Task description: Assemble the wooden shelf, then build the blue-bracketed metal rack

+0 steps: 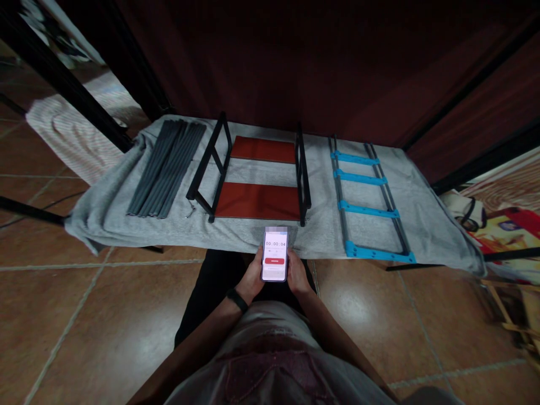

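My left hand (253, 274) and my right hand (297, 274) grip a smartphone (274, 270) from both sides, just in front of the cloth's near edge. Its lit screen reads 00:00:04 above a red button. Beyond the phone stands a small rack (257, 201) with black side frames and two reddish-brown boards. To its left lies a bundle of dark grey tubes (166, 169). On the right rests a ladder-like frame (369, 210) of grey rods joined by several blue crosspieces. Small metal pieces (190, 211) lie by the rack's left foot; their kind is unclear.
A grey cloth (312, 239) covers the low surface under these parts. Behind it rises a dark red panel (270, 67), with black metal bars at both sides. A striped cloth (80, 129) hangs at left, and colourful bags (506, 233) sit at right above the tiled floor (358, 315).
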The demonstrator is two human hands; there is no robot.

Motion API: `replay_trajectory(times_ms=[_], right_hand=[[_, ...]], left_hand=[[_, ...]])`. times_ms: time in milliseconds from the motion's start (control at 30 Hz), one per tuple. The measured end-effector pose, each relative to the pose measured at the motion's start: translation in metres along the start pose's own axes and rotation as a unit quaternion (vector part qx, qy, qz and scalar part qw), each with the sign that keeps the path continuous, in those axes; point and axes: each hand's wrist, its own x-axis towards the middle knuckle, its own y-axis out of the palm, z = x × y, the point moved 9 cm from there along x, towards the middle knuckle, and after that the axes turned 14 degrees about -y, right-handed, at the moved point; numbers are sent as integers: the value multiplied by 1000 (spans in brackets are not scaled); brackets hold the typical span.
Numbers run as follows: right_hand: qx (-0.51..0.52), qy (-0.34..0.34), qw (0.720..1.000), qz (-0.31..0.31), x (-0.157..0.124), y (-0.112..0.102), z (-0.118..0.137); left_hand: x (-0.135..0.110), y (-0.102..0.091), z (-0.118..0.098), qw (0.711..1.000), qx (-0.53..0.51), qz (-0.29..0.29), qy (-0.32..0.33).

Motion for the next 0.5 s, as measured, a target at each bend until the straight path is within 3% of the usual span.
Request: replay_trajectory(times_ms=[500], right_hand=[[-5, 8, 1000, 17, 4, 1, 0]], left_hand=[[-2, 2, 0, 1000, 4, -6, 2]])
